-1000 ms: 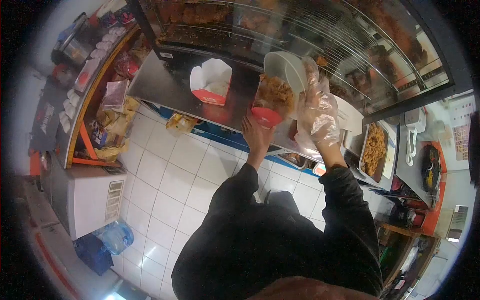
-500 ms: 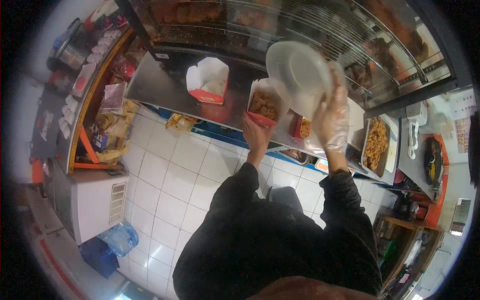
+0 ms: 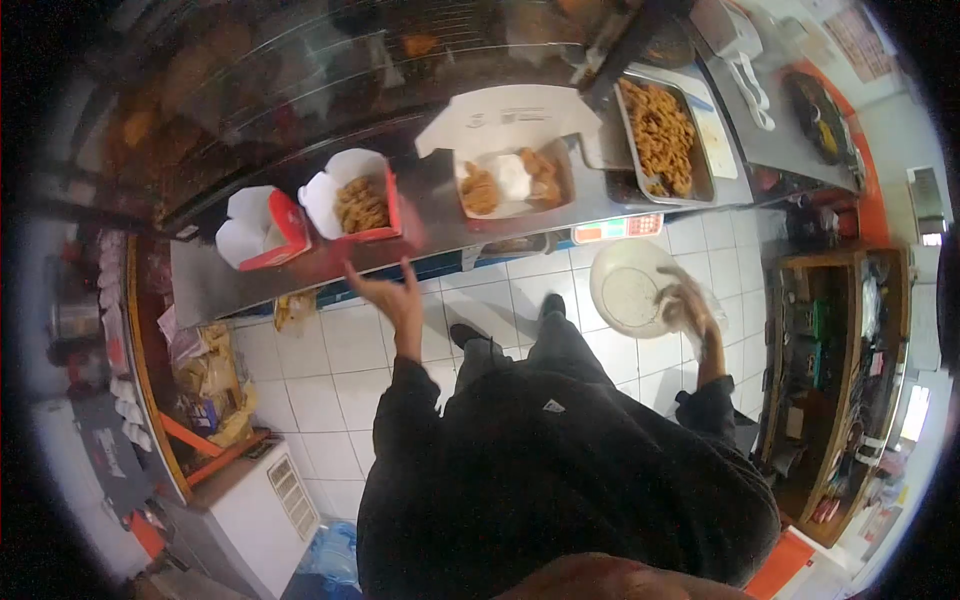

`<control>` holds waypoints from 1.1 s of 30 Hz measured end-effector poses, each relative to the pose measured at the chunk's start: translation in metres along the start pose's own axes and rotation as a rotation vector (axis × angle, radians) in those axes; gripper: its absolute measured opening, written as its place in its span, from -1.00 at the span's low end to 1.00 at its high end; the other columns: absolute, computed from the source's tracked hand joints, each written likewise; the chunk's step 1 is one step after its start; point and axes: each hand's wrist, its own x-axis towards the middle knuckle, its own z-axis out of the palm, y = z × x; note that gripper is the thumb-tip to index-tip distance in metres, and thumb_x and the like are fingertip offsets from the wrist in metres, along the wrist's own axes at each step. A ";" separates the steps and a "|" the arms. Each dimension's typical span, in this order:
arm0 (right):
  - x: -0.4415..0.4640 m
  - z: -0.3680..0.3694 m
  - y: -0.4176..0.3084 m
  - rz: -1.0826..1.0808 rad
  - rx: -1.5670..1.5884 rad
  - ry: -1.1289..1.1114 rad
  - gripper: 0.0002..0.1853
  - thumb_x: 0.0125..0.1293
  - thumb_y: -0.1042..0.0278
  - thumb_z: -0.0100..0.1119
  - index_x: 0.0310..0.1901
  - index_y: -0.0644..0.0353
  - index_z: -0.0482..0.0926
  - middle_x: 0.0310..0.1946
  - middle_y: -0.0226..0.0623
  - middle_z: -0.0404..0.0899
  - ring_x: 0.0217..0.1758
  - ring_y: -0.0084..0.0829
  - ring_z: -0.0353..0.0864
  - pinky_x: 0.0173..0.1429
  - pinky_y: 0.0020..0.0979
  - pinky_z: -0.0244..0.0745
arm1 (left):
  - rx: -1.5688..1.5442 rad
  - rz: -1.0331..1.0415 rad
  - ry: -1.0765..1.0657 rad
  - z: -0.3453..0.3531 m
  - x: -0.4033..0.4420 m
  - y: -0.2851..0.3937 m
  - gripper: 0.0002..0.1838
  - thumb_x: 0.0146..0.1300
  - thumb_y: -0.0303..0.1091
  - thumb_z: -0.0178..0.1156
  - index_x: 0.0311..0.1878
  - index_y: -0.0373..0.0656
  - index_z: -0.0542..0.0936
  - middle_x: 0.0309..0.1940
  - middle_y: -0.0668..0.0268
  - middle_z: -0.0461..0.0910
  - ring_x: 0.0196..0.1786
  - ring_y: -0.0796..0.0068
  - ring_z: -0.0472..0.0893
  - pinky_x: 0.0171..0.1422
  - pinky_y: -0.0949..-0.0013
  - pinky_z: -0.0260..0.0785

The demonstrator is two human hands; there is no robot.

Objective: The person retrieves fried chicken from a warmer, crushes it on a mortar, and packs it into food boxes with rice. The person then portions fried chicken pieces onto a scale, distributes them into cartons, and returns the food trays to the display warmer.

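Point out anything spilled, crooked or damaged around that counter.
Nothing stands out: the open food boxes sit on the counter, with no visible spill or damage. The right hand holds a bowl away from them.

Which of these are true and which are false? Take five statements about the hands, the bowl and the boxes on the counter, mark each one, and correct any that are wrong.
1. The right hand holds a pale bowl. True.
2. The left hand grips a small box. False: the left hand is open, with nothing in it.
3. The wide open box stands between the small boxes and the metal tray. True.
4. The metal tray sits on the floor. False: it is on the counter.
5. Three small boxes stand side by side. False: there are two small boxes.
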 end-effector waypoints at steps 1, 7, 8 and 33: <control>0.016 -0.013 0.021 -0.016 0.032 0.037 -0.52 0.22 0.39 -0.06 0.18 0.19 0.16 -0.32 -0.13 0.51 -0.54 -0.36 0.53 -0.50 -0.45 0.50 | 0.004 0.015 -0.002 -0.008 -0.014 -0.004 -0.08 -0.03 -0.29 0.29 0.25 -0.43 -0.08 0.25 -0.10 -0.03 0.32 -0.05 -0.01 0.37 0.04 -0.16; 0.220 -0.072 0.185 -0.347 0.313 0.375 -0.51 0.11 0.44 0.05 0.09 0.21 0.17 -0.43 -0.33 0.41 -0.45 -0.45 0.47 -0.40 -0.41 0.48 | 0.208 -0.130 -0.246 -0.061 -0.117 -0.018 -0.24 0.04 -0.43 0.17 0.23 -0.38 -0.04 0.22 -0.09 0.01 0.29 -0.01 0.06 0.34 0.05 -0.09; 0.257 -0.070 0.194 -0.294 0.324 0.466 -0.50 0.09 0.45 0.07 0.08 0.21 0.17 -0.39 -0.32 0.42 -0.39 -0.43 0.46 -0.34 -0.38 0.45 | 0.274 -0.229 -0.269 -0.067 -0.136 -0.015 -0.25 0.05 -0.44 0.15 0.23 -0.38 -0.03 0.22 -0.08 0.01 0.29 -0.01 0.06 0.33 0.04 -0.08; 0.246 -0.195 0.219 -0.214 -1.006 0.399 -0.64 0.22 0.08 -0.14 -0.15 0.11 0.53 -0.26 -0.03 0.54 -0.13 -0.08 0.51 -0.03 -0.17 0.36 | 0.223 -0.886 -0.657 -0.047 -0.404 0.056 -0.46 -0.06 -0.45 0.27 0.04 -0.13 0.32 -0.30 0.07 0.51 -0.24 0.22 0.54 -0.17 0.26 0.41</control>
